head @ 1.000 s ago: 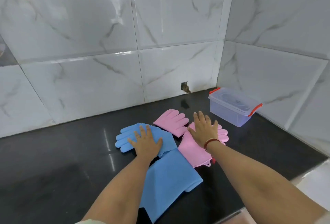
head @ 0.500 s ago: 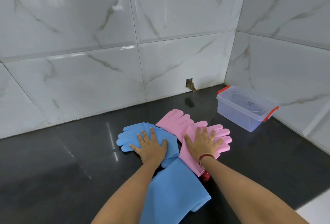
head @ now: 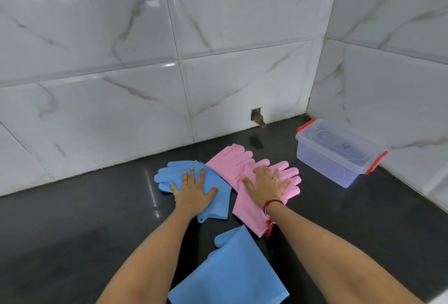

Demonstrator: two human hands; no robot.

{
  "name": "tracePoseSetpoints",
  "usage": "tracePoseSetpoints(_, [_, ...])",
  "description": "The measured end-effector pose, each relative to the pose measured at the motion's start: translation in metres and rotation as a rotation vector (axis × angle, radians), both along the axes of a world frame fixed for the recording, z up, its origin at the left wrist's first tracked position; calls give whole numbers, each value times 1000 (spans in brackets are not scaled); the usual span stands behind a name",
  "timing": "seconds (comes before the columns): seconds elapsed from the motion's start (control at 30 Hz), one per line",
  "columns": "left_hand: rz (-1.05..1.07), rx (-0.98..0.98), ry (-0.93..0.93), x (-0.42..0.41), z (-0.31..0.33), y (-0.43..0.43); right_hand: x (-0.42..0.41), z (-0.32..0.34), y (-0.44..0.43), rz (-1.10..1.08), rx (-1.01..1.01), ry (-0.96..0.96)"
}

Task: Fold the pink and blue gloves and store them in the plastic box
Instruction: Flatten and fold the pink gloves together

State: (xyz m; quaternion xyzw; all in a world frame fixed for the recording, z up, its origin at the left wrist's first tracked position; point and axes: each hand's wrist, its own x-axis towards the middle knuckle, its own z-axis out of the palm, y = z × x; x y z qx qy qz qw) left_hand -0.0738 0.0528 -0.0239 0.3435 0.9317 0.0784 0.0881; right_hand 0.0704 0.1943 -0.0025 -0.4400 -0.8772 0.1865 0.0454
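Both arms reach forward. The left hand (head: 191,192) presses flat, fingers spread, on a blue glove (head: 167,177); the right hand (head: 265,186) lies equally flat on a pink glove (head: 249,214) just beside it. Neither hand grips anything. The lidded plastic box (head: 322,160) sits to the right on the worktop (head: 72,231).

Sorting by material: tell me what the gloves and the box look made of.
Blue gloves and pink gloves: probably silicone or rubber, matte, lying limp, with small bristles along some edges. Plastic box: translucent clear plastic, slightly glossy, with orange-red clips.
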Motion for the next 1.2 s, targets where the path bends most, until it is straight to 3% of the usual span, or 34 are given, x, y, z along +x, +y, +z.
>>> tracePoseSetpoints(0.17, [-23,-114,-73,-8,10,0,24,17,3,-34,4,369])
tracePoseSetpoints(0.23, [5,-138,-34,-1,18,2,35,36,-2,-36,-169,633])
tracePoseSetpoints(0.3, [15,34,66,14,26,6,43,65,-6,-72,-365,812])
tracePoseSetpoints(0.37, [45,393,14,42,36,9,49,91,-3,-111,-543,905])
tracePoseSetpoints(0.47, [238,784,-486,90,53,14,72,122,-2,-85,-721,1037])
tracePoseSetpoints(0.6, [624,931,-1671,123,70,22,126,118,-16,1,-757,1062])
tracePoseSetpoints(0.63, [650,992,-1814,124,68,24,137,113,-22,9,-785,1027])
tracePoseSetpoints(0.7, [650,1065,-1887,124,64,31,156,92,-23,-37,-826,922])
tracePoseSetpoints(0.8, [594,986,-1776,124,52,36,177,62,-8,-162,-733,590])
tracePoseSetpoints(0.87, [522,879,-1637,128,43,36,190,47,1,-133,-730,385])
tracePoseSetpoints(0.93, [452,834,-1471,132,35,37,197,41,3,-91,-766,276])
tracePoseSetpoints(1.03, [366,776,-1202,137,33,36,202,42,7,-51,-655,119])
tracePoseSetpoints(1.13, [125,637,-798,142,26,25,199,48,10,17,-516,-97])
tracePoseSetpoints(1.2, [-90,554,-476,145,15,12,193,54,5,63,-314,-287])
